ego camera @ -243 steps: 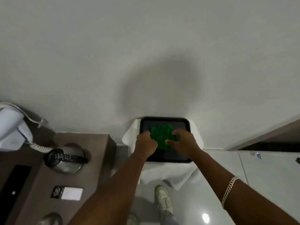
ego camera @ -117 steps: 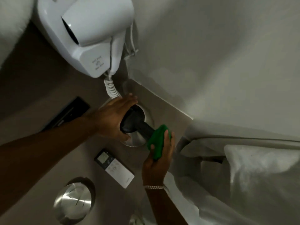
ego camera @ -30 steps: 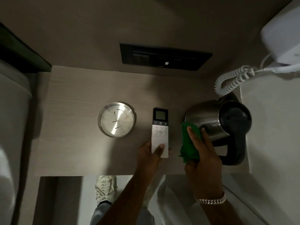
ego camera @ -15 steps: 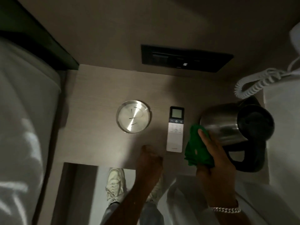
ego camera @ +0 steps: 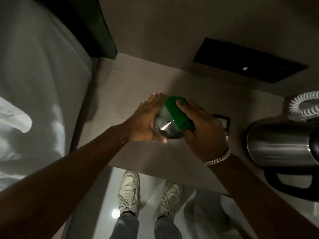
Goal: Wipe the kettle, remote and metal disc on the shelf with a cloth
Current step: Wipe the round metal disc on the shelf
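The round metal disc (ego camera: 166, 128) lies on the brown shelf (ego camera: 131, 87), partly covered. My right hand (ego camera: 202, 128) presses the green cloth (ego camera: 177, 114) flat onto the disc's top. Against the disc's left rim rests my left hand (ego camera: 146, 121), fingers extended and the thumb under its near edge. Most of the remote (ego camera: 224, 122) is hidden behind my right hand; only its dark screen end shows. The steel kettle (ego camera: 279, 147) with a black handle stands at the right edge.
A black wall panel (ego camera: 248, 61) sits above the shelf. A white coiled cord (ego camera: 303, 106) hangs over the kettle. A white bed (ego camera: 34, 83) fills the left side. Below the shelf's front edge are my shoes (ego camera: 128, 190) on a glossy floor.
My right hand carried the green cloth from the kettle's side leftwards onto the metal disc. My left hand rose from the shelf's front edge to the disc's left rim. The view shifted closer.
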